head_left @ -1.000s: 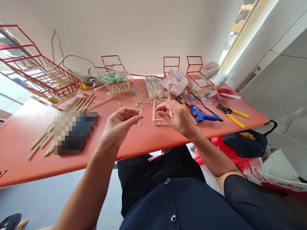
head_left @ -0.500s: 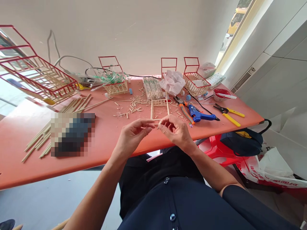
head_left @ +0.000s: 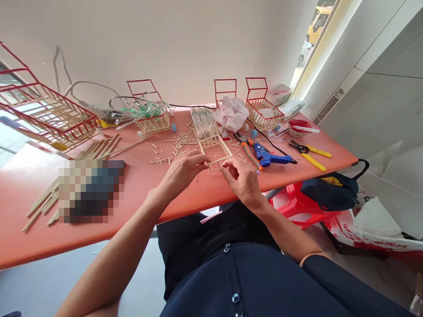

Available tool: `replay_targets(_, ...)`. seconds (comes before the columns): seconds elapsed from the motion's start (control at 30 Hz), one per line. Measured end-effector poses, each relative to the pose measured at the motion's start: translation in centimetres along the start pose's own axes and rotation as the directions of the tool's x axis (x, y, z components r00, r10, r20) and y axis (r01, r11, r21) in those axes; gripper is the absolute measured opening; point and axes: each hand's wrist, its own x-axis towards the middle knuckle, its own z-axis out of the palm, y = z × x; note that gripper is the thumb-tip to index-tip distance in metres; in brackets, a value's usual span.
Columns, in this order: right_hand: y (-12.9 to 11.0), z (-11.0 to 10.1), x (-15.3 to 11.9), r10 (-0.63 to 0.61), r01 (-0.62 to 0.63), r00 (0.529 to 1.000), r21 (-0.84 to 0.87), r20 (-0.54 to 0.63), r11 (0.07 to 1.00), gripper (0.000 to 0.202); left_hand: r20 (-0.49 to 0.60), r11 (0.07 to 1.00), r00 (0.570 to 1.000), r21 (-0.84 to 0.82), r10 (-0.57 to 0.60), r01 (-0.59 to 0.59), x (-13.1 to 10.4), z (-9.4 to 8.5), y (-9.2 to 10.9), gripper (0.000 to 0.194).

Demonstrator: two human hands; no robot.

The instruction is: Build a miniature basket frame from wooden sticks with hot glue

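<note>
A small rectangular frame of pale wooden sticks (head_left: 219, 160) is between my hands at the near side of the table. My left hand (head_left: 180, 174) is closed on its near left corner, with the thumb and fingertips at the stick ends. At the near right corner, my right hand (head_left: 243, 179) pinches the frame with thumb and forefinger. Whether a separate small piece is also in that pinch is hidden by the fingers. Beyond the frame lie a clear-wrapped bundle (head_left: 203, 123) and scattered short stick offcuts (head_left: 181, 143).
Right of my hands lie orange-handled pliers (head_left: 251, 155), a blue glue gun (head_left: 272, 157) and yellow-handled pliers (head_left: 312, 159). A red-stained bowl (head_left: 299, 127) stands behind. Red-rimmed stick carts (head_left: 266, 112) line the wall. Long sticks (head_left: 42, 200) and a blurred dark object (head_left: 94, 193) lie left.
The frame has turned slightly, and its near end shows more clearly between my hands. My fingers have settled onto its near corners. The whole view has shifted a little.
</note>
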Motion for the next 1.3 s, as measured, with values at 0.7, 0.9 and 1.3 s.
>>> replay_targets(0.7,-1.9,-0.9,2.4,0.145,-0.057,0.977,-0.466,0.156,0.883,0.035,-0.056,0.996,0.997,-0.078,0.048,-0.053,1.7,-0.4,2.4,0.015)
replay_targets(0.9,-2.3,-1.5,2.9,0.184,-0.062,0.961,-0.487,0.207,0.871,0.028,-0.021,0.99,0.995,-0.103,0.093,-0.094,1.9,0.1,2.4,0.021)
replay_targets(1.3,-1.5,-1.9,3.5,0.195,-0.077,0.955,-0.445,0.225,0.892,0.022,0.016,0.988,0.995,-0.125,0.097,-0.095,2.7,0.5,1.6,0.022)
